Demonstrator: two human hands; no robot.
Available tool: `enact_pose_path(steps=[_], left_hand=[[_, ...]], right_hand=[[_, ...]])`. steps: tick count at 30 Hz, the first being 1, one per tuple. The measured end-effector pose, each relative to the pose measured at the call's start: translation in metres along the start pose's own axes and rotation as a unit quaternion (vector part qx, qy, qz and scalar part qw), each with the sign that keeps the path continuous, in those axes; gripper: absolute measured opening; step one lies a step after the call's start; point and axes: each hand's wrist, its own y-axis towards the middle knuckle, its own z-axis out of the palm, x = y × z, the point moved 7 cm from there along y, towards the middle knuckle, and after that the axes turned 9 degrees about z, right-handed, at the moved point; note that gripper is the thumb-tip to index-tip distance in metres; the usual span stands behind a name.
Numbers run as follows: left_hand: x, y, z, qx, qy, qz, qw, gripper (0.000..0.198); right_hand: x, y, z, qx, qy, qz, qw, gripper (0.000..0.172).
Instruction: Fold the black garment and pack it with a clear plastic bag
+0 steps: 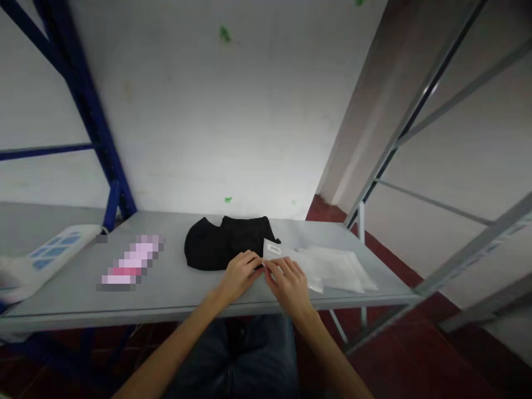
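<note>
Both hands meet at the edge of a clear plastic bag (310, 266) with a small white barcode label (274, 249). My right hand (288, 281) pinches the bag near its labelled corner. My left hand (241, 275) has its fingertips closed at the same edge, touching the right fingers. Just behind the hands lies a folded black cloth item (226, 241), flat on the grey table (166, 293). Its exact kind cannot be made out. More clear plastic bags (343, 269) lie in a flat stack to the right, partly under the one at my hands.
A pixelated pink item (135, 260) lies on the left of the table. Farther left is a white package with blue printing (58, 252). Blue rack posts (91, 111) stand at the left, grey metal bars (399, 138) at the right. A white wall (224, 122) is behind.
</note>
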Motion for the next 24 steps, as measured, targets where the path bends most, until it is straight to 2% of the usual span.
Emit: enact_pose_path(steps=[2,4,8,14,17,20,24], left_hand=[[0.0,0.0,-0.013,-0.071,0.01,-0.028,0.997,0.014],[-0.003,0.0,-0.023,-0.101,0.017,-0.022,0.994,0.013],[-0.013,0.002,-0.03,-0.055,-0.006,0.06,0.997,0.014],[-0.011,0.002,-0.038,-0.055,0.023,0.063,0.996,0.015],[-0.01,-0.001,-0.044,-0.066,0.037,0.07,0.995,0.015],[0.003,-0.008,-0.058,-0.096,0.027,0.044,0.994,0.015],[0.037,-0.029,-0.083,-0.145,-0.001,-0.04,0.989,0.015]], right_hand=[[0.006,0.002,-0.007,-0.016,0.021,-0.012,1.0,0.012],[0.009,0.002,-0.009,-0.027,0.034,-0.014,0.999,0.012],[0.013,0.0,-0.007,-0.034,0.038,-0.026,0.998,0.01],[0.016,-0.002,0.001,-0.016,0.039,-0.022,0.999,0.01],[0.009,0.0,0.0,-0.023,0.032,-0.035,0.999,0.01],[-0.009,0.003,-0.004,-0.026,0.014,-0.033,0.999,0.011],[-0.04,0.007,-0.009,-0.02,-0.024,-0.003,1.0,0.014]])
